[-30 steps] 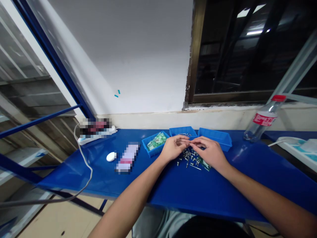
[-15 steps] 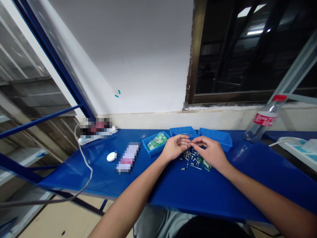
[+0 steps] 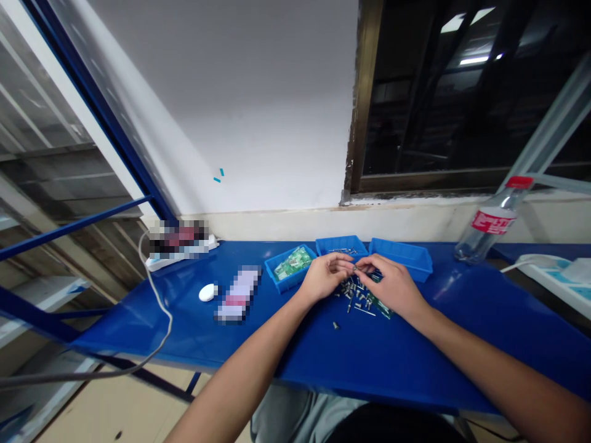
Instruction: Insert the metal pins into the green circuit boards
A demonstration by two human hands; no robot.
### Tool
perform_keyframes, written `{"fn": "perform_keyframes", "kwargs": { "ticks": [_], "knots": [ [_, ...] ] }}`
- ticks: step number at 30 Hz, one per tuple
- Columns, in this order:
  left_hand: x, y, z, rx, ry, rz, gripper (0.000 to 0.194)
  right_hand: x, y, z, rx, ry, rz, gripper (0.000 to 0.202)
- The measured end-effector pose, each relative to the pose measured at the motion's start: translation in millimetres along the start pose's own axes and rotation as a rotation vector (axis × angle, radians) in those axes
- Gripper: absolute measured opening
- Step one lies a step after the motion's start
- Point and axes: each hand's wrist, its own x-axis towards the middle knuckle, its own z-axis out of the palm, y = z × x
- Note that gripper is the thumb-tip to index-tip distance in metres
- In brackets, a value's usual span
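My left hand [image 3: 325, 275] and my right hand [image 3: 392, 283] meet fingertip to fingertip above a loose pile of small metal parts [image 3: 354, 295]. A tiny silvery metal part [image 3: 355, 267] shows between the pinched fingers of both hands; its exact kind is too small to tell. Some parts in the pile are short and thick-headed, others thin like pins. Under my right hand a green circuit board [image 3: 382, 309] sticks out, mostly covered. One single metal piece [image 3: 335, 325] lies apart from the pile, towards me.
Behind my hands stand a blue bin of green boards [image 3: 282, 286], a blue bin with thin metal pieces [image 3: 329, 245] and another blue bin [image 3: 418, 271]. A plastic bottle [image 3: 484, 231] stands right. A white round object [image 3: 207, 292], a blurred flat item [image 3: 239, 294] and a cable [image 3: 167, 314] lie left.
The single metal piece in front of the pile has shifted a little towards me and left. My right fingers are more bent at the pinch; both hands stay in nearly the same place.
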Motion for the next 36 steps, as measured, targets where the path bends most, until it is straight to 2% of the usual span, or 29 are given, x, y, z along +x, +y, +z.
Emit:
{"fn": "perform_keyframes", "kwargs": {
  "ticks": [4,7,11,14,19,27,32,36],
  "knots": [
    [-1,1,0.7,0.032,0.003,0.002,0.035,0,2,1,-0.026,-0.032,-0.026,0.022],
    [-3,6,1.0,0.142,0.01,0.011,0.042,1,1,-1,0.001,-0.041,-0.018,0.017],
    [-5,11,0.9,0.276,-0.028,0.024,0.039,1,1,-2,0.037,-0.031,-0.001,0.012],
    [-4,10,1.0,0.273,-0.047,0.034,0.031,1,2,-1,0.044,-0.038,-0.03,0.014],
    [-2,3,1.1,0.226,0.017,0.039,0.028,2,2,0,0.026,-0.04,-0.062,0.017],
    [-1,-1,0.1,0.306,0.042,0.031,0.018,0,-1,4,0.178,-0.037,0.179,0.015],
    [1,-5,1.4,0.238,0.047,0.064,0.025,-1,4,6,0.221,-0.046,0.242,0.014],
    [1,-4,2.3,0.153,0.034,0.083,0.032,0,4,7,0.235,-0.037,0.237,0.013]
  ]
}}
